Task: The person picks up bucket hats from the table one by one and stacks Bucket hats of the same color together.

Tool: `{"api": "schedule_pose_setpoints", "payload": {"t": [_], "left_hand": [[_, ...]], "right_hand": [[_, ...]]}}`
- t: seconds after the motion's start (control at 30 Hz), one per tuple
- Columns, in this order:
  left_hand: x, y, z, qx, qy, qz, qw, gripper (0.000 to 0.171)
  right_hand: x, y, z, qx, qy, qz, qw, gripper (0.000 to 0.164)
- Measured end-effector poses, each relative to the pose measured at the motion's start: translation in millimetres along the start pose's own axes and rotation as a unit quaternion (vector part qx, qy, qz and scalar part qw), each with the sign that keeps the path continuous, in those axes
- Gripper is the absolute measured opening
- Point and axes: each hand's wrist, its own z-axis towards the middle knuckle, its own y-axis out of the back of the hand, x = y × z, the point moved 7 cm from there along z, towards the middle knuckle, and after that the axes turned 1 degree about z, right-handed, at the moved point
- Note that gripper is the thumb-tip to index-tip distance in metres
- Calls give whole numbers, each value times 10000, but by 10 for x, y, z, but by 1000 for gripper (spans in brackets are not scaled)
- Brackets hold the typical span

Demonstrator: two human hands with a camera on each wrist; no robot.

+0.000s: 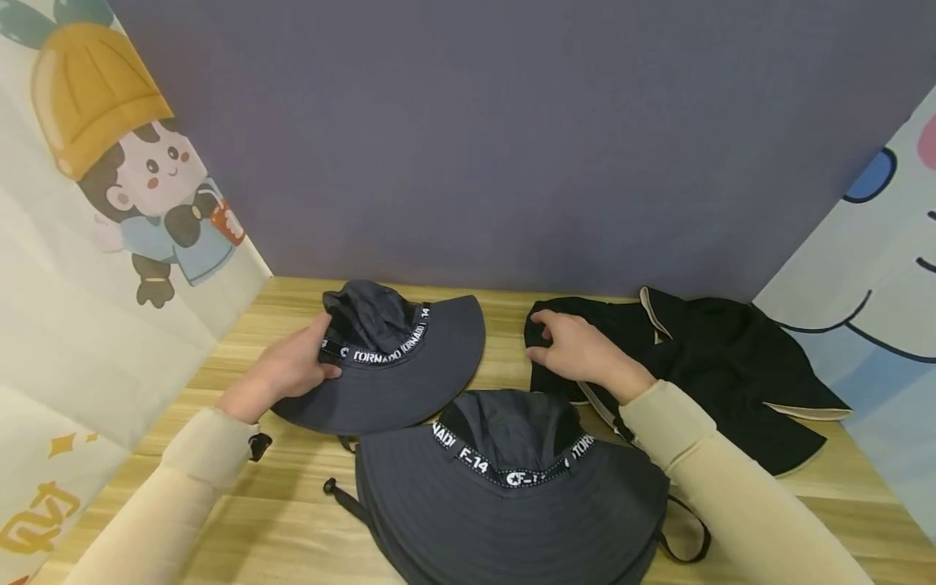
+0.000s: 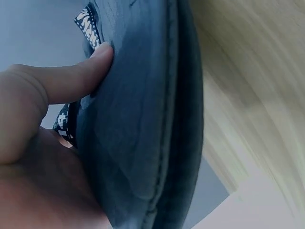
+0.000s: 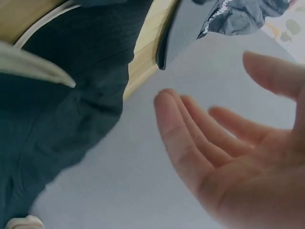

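Note:
In the head view my left hand [image 1: 287, 363] holds the dark grey brimmed hat [image 1: 424, 370] at the left edge of its crown. Its thumb lies on the brim, and the left wrist view shows the thumb pressing the grey fabric [image 2: 128, 105]. My right hand [image 1: 581, 349] is over the left end of a black hat [image 1: 702, 357] with beige edging. In the right wrist view its loosely bent fingers [image 3: 183, 143] hold nothing and stand apart from the black cloth [image 3: 81, 100]. A second dark grey hat [image 1: 512, 520] with a lettered band lies in front, between the forearms.
The hats lie on a wood-grain table [image 1: 256, 504]. A grey panel [image 1: 512, 146] rises behind them. Printed cloth walls stand at the left [image 1: 73, 309] and right [image 1: 870, 276]. A thin black cord [image 1: 691, 556] loops beside the front hat.

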Motion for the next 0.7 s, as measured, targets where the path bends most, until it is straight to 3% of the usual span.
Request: {"api": "schedule_pose_setpoints", "payload": {"t": [0.17, 0.37, 0.57, 0.7], "left_hand": [[-62, 19, 13, -128, -212, 135, 9996, 83], [-126, 70, -8, -515, -716, 249, 9958, 77], [-227, 127, -60, -934, -1284, 464, 9862, 64], [-315, 172, -109, -1247, -1685, 640, 9757, 49]], "right_hand": [[-55, -14, 227, 30, -258, 772, 9967, 67], [-93, -174, 426, 136, -415, 945, 9946, 70], [-134, -365, 532, 345, -576, 1513, 9862, 76], [-110, -352, 551, 24, -545, 1444, 9880, 77]]}}
